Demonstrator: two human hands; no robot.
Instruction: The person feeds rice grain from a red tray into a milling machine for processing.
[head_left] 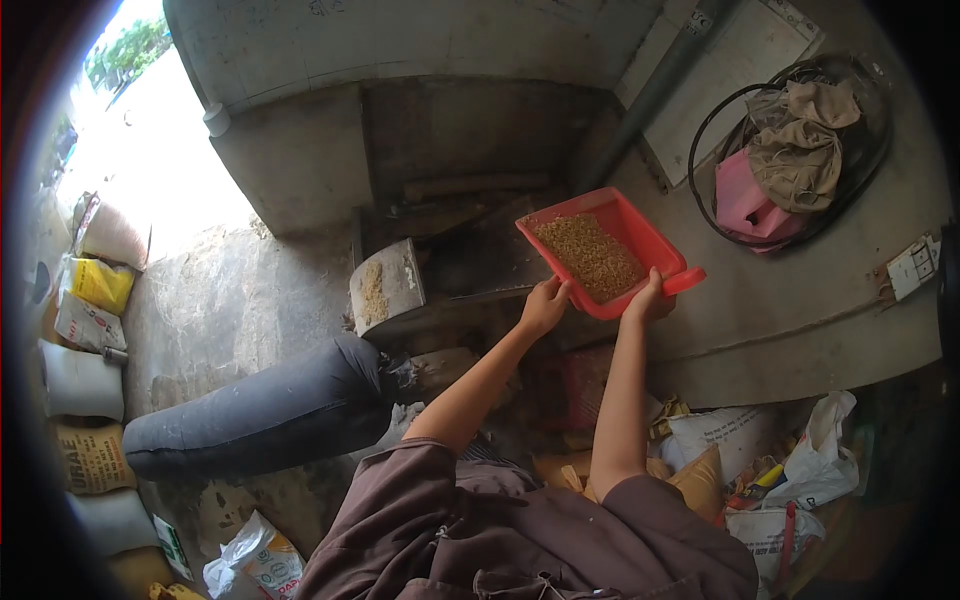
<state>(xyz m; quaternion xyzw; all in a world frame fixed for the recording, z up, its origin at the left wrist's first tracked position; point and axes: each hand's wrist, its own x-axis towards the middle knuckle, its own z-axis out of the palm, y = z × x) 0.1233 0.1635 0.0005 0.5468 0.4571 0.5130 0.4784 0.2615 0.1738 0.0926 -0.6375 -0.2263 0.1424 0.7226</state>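
Observation:
A red plastic dustpan [650, 235] is held up in front of me, tilted in view, with a layer of yellowish-brown grains [590, 255] in it. My left hand [545, 305] grips its near left edge, thumb on the rim. Close to the short handle at the near right corner, my right hand [650, 298] is closed on the dustpan's edge; its fingers are mostly hidden underneath. Left of my hands, a metal tray or chute [405, 285] carries a patch of similar pale material.
Pale concrete-like walls and a slanting dark pipe [640, 95] stand ahead. A hoop with cloth and a pink item [745, 200] hangs at upper right. My outstretched leg [260, 410] lies to the left. Sacks [85, 460] line the left wall; plastic bags [820, 450] lie at lower right.

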